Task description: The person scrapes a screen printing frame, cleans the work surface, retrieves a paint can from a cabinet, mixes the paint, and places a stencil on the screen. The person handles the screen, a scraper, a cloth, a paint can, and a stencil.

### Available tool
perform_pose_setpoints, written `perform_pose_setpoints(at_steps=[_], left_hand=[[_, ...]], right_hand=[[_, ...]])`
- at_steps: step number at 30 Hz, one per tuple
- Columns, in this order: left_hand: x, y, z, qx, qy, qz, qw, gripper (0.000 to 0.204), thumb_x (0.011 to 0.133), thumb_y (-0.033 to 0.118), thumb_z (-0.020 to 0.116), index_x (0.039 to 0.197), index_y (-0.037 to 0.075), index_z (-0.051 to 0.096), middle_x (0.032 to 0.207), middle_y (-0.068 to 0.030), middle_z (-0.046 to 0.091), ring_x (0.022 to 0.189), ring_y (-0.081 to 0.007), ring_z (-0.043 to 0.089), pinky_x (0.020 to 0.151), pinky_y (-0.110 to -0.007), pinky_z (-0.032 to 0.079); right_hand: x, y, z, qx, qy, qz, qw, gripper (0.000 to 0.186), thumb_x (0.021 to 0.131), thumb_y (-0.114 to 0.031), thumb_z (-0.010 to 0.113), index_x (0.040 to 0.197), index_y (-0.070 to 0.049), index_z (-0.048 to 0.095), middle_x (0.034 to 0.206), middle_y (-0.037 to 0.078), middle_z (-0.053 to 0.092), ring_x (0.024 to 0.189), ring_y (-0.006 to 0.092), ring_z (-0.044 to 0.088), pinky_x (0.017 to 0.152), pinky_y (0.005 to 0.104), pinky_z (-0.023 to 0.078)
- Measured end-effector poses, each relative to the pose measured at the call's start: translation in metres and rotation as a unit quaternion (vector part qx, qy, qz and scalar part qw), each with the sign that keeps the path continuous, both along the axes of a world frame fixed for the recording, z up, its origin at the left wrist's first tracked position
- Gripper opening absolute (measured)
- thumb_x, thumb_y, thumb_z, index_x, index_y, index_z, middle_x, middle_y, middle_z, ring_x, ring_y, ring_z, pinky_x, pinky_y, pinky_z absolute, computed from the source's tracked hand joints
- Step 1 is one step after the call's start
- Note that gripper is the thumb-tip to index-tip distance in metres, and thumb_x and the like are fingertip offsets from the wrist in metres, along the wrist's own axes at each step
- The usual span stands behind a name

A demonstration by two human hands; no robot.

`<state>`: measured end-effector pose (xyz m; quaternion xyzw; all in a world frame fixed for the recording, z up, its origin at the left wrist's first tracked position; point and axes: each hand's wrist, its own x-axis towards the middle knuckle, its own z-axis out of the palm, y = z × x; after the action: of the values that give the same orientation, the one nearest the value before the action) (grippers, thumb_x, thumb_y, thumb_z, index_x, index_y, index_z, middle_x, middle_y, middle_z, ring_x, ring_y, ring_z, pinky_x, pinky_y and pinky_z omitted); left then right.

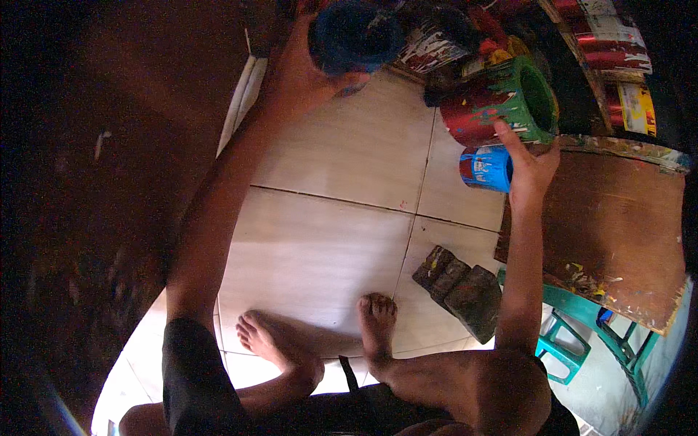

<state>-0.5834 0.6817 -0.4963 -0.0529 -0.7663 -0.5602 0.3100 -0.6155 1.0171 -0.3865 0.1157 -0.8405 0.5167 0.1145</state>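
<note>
Two bare hands reach forward, each with one can. The left hand curls around a dark blue can at the top, in shadow and blurred. The right hand holds a red can near its rim, thumb against the outside, fingers partly out of sight behind; this can is at the upper right, above the tiled floor.

One small blue can sits just beside the right hand; I cannot tell what it rests on. Further back is one dark can streaked with white. At least three more cans crowd the upper right corner, overlapping too much for an exact count.

The right forearm passes in front of the left edge of one brown wooden board, and the red can hides part of the small one. A green plastic stool shows below the board. Dark blocks lie on the tiles left of that forearm, and two bare feet stand nearer the body.

The red can is tilted, its mouth facing right. Thick green paint coats the rim and inside, with white, blue and green drips down the side. The small can is bright blue around its mouth, with white and dark red marks.
</note>
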Motion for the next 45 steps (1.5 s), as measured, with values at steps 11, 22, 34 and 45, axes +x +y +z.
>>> perform_pose_setpoints(at_steps=[11,22,34,45], left_hand=[[-0.093,0.027,0.002,-0.061,-0.03,0.146,0.987,0.112,0.057,0.037,0.1,0.146,0.003,0.042,0.132,-0.0218,0.063,0.121,-0.0405,0.062,0.104,-0.048,0.049],[-0.127,0.052,-0.019,-0.028,-0.095,0.192,0.976,0.117,0.057,0.049,0.098,0.147,0.0,0.041,0.142,-0.0221,0.055,0.131,-0.0402,0.053,0.109,-0.048,0.043],[-0.063,0.11,0.071,0.106,-0.061,0.17,0.978,0.09,0.075,0.023,0.092,0.145,-0.005,0.043,0.149,-0.0202,0.049,0.134,-0.0336,0.051,0.112,-0.047,0.042],[0.211,0.144,0.248,-0.083,0.202,0.355,0.909,0.072,0.086,0.009,0.081,0.146,-0.004,0.043,0.144,-0.0202,0.053,0.134,-0.0295,0.049,0.117,-0.045,0.036]], right_hand=[[-0.038,-0.076,0.017,-0.059,0.034,0.153,0.986,0.071,0.071,-0.007,0.094,0.131,0.001,0.058,0.122,0.011,0.07,0.108,0.02,0.069,0.094,0.034,0.056],[-0.13,-0.141,-0.001,-0.163,0.151,0.057,0.973,0.084,0.062,-0.028,0.1,0.127,-0.001,0.053,0.12,0.012,0.068,0.11,0.0265,0.066,0.099,0.0395,0.053],[-0.115,-0.114,-0.002,0.032,0.128,-0.092,0.987,0.105,0.066,-0.044,0.093,0.141,0.007,0.041,0.141,0.031,0.048,0.133,0.0465,0.046,0.114,0.0528,0.036],[-0.014,0.141,-0.077,0.302,-0.143,-0.079,0.939,0.126,0.051,-0.058,0.093,0.149,0.0,0.038,0.142,0.027,0.05,0.131,0.0449,0.048,0.11,0.0525,0.041]])
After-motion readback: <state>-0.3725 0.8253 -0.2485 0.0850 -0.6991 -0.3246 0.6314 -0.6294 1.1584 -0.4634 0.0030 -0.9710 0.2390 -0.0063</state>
